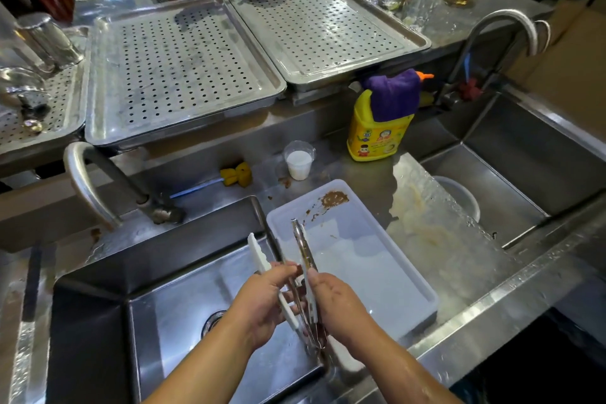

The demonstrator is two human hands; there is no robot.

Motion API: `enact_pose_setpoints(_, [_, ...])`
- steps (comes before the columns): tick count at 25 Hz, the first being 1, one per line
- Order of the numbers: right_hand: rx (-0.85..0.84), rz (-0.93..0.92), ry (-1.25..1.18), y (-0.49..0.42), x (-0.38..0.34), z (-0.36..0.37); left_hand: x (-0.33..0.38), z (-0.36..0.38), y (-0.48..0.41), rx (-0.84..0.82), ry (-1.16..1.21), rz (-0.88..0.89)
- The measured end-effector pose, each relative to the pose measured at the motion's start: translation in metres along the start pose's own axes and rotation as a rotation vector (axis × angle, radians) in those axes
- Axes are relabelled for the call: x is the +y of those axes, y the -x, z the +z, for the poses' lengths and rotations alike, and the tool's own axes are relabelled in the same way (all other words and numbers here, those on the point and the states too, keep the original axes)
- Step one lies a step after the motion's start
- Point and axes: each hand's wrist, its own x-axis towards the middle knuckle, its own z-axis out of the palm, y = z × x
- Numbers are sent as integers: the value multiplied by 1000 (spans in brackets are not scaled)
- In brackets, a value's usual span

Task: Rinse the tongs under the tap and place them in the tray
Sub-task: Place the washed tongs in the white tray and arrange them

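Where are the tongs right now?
In the head view, low in the middle: the left hand and the right hand both hold the tongs above the edge between the left sink and the white tub.

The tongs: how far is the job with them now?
Done: nothing yet. In hand: left hand and right hand hold the tongs above the sink edge, not under the tap, where I see no water running. Left: the rinse, then placing them in the perforated tray behind.
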Motion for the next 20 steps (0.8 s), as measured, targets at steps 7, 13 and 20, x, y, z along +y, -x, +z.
enact_pose_setpoints(7, [62, 22, -90, -8, 15, -26, -5, 13, -17, 6, 92, -8])
enact_pose_setpoints(13, [136, 25, 122, -16, 38, -45, -19, 35, -31, -21, -55, -42])
enact_pose_setpoints(20, [261, 0, 624, -13, 65, -87, -32, 59, -48, -27, -443, -97])
